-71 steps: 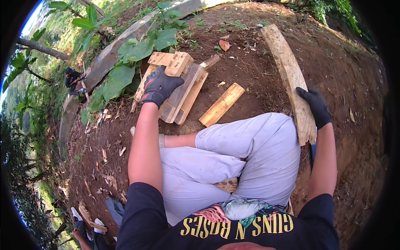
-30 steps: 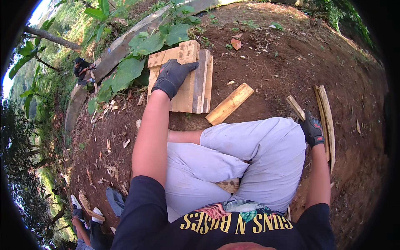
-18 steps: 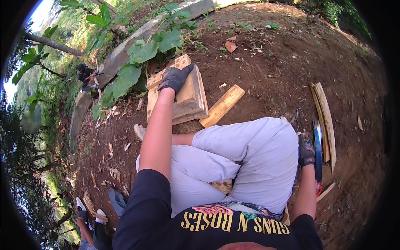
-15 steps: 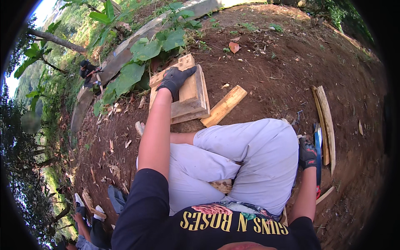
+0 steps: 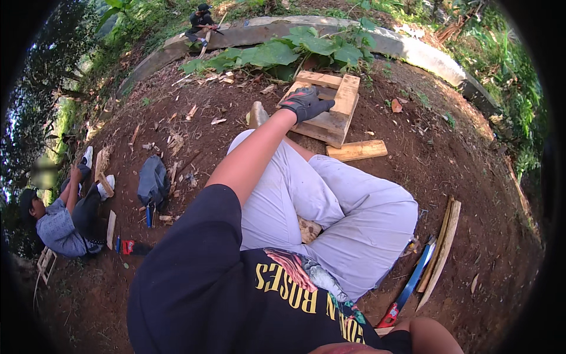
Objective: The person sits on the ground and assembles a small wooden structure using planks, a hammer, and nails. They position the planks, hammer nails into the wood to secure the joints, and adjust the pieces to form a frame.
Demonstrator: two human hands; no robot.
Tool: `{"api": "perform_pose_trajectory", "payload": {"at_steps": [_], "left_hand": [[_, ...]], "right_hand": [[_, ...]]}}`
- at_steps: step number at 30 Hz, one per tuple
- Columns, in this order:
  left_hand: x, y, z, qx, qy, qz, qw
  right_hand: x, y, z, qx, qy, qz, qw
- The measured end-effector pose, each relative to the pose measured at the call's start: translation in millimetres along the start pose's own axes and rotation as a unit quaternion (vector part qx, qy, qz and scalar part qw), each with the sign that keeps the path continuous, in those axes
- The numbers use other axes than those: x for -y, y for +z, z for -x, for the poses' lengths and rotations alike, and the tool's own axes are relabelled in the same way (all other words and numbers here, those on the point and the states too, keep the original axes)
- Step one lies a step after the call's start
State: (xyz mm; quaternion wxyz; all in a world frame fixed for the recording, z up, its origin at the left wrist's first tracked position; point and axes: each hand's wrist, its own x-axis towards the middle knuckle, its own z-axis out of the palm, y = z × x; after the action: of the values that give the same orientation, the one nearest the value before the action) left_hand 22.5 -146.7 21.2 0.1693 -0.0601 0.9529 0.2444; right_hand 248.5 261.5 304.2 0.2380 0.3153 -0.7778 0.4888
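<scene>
My left hand [image 5: 308,105], in a dark glove, rests on a wooden frame [image 5: 346,97] of short planks beyond my knees. Its thumb reaches toward the frame's right plank; the other fingers are partly hidden, closed over the left side. A loose yellowish plank [image 5: 356,150] lies on the soil just in front of the frame. My right arm [image 5: 433,337] bends at the lower edge, and the right hand is out of sight. Near that arm lies a handsaw [image 5: 408,286] with a blue-looking blade and red handle, beside two long wood strips [image 5: 440,253].
A person [image 5: 69,221] sits at the left with wood by the feet; another person [image 5: 202,26] works far off near a low concrete wall [image 5: 253,33]. A dark grey cloth [image 5: 154,182], a blue-handled tool [image 5: 148,216] and a red-handled saw [image 5: 131,247] lie left of my legs.
My view has turned left, bringing the seated person and the tools there into sight. My right hand, earlier beside the handsaw, has left the picture. My left hand remains on the frame.
</scene>
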Motion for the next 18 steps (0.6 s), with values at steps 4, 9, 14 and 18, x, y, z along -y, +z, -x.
{"api": "perform_pose_trajectory", "payload": {"at_steps": [4, 9, 14, 18], "left_hand": [[52.3, -45.7, 73.0, -0.068, -0.047, -0.012, 0.997], [76.5, -48.0, 139.3, -0.12, -0.078, 0.069, 0.987], [99.6, -37.6, 140.1, -0.167, -0.082, 0.083, 0.979], [85.7, -33.5, 127.7, -0.172, -0.059, 0.0, 0.983]], "right_hand": [[56.9, 52.7, -35.1, 0.061, -0.16, -0.176, 0.97], [108.5, 75.4, -45.8, 0.066, -0.23, -0.256, 0.937], [143.2, 80.8, -44.3, 0.052, -0.264, -0.289, 0.919], [158.0, 73.2, -36.9, 0.032, -0.278, -0.291, 0.915]]}}
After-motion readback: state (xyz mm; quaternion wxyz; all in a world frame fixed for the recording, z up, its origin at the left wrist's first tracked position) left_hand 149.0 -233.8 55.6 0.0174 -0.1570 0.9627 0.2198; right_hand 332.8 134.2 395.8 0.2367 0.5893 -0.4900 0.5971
